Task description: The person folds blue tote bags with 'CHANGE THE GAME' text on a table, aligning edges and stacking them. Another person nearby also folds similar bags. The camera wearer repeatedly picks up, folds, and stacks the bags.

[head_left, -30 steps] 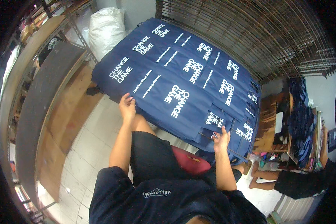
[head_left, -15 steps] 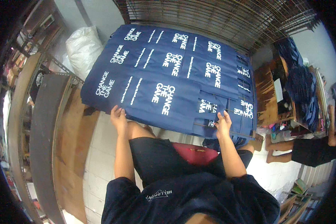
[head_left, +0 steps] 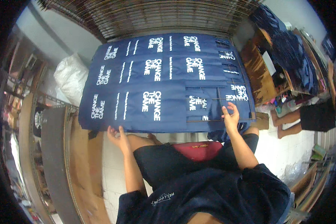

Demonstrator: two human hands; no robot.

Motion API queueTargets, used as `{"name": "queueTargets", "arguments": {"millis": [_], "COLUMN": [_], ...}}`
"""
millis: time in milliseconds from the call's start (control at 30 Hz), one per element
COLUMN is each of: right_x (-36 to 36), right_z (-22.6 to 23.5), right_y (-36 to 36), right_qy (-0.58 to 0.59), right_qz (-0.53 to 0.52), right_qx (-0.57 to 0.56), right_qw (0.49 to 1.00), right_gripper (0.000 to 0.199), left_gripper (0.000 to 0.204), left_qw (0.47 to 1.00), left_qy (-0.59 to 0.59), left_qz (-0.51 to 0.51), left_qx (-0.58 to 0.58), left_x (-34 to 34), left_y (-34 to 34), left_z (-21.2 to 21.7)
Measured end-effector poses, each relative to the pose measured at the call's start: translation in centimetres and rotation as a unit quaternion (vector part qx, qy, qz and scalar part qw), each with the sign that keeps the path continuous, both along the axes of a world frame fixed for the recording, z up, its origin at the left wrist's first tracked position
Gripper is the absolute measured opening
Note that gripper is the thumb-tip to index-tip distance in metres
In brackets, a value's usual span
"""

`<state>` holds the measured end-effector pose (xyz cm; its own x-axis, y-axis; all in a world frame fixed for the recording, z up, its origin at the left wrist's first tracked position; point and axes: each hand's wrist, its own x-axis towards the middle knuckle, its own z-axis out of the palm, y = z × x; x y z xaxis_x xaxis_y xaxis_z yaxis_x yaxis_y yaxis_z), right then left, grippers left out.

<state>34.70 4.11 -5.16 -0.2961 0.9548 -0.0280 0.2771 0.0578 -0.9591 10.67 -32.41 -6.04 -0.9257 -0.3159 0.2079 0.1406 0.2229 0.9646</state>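
Observation:
Dark blue fabric pieces (head_left: 168, 108) with white print lie in rows on a wire drying rack in front of me. At the near left edge is my left hand (head_left: 120, 139), its fingers apart and the tips against the cloth's edge. My right hand (head_left: 231, 117) hovers by the near right part, palm turned up and fingers apart, with nothing visible in it. Beside it, bare wires of the rack (head_left: 219, 99) show, and more printed pieces are visible on a layer below. Whether the left fingertips pinch the cloth is hard to see.
Raised wire racks (head_left: 156, 18) stand tilted behind the cloth. At left are a white sack (head_left: 71, 76) and wooden boards (head_left: 58, 149). A wooden shelf (head_left: 255, 76) with dark garments (head_left: 287, 46) is at right, near another person's legs (head_left: 287, 125). A red seat (head_left: 199, 150) shows between my legs.
The view has turned and shifted, so the rack lies straighter before me. My right hand's fingers have opened and lifted from the rack's near right part. My left hand stays at the cloth's edge.

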Motion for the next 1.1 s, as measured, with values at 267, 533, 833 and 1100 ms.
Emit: {"name": "queueTargets", "arguments": {"millis": [267, 533, 833, 1100], "right_x": [7.2, 14.5, 23.2, 25.5], "right_z": [4.7, 15.0, 26.4, 25.6], "right_y": [5.7, 18.0, 34.3, 45.1], "right_qy": [0.102, 0.273, 0.551, 0.615], "right_qz": [-0.092, -0.205, -0.156, -0.147], "right_qx": [0.07, 0.203, 0.031, -0.048], "right_qw": [0.988, 0.918, 0.819, 0.773], "right_gripper": [0.037, 0.033, 0.106, 0.053], "left_gripper": [0.03, 0.04, 0.016, 0.024], "left_qw": [0.865, 0.721, 0.818, 0.746], "left_qy": [-0.043, -0.093, 0.248, 0.432], "left_qz": [-0.499, -0.649, -0.372, -0.447], "left_qx": [-0.04, -0.222, -0.362, -0.24], "left_x": [15.7, 16.9, 18.4, 18.6], "left_y": [9.2, 11.0, 12.1, 13.0], "left_z": [0.9, -2.6, -0.1, 0.7]}}
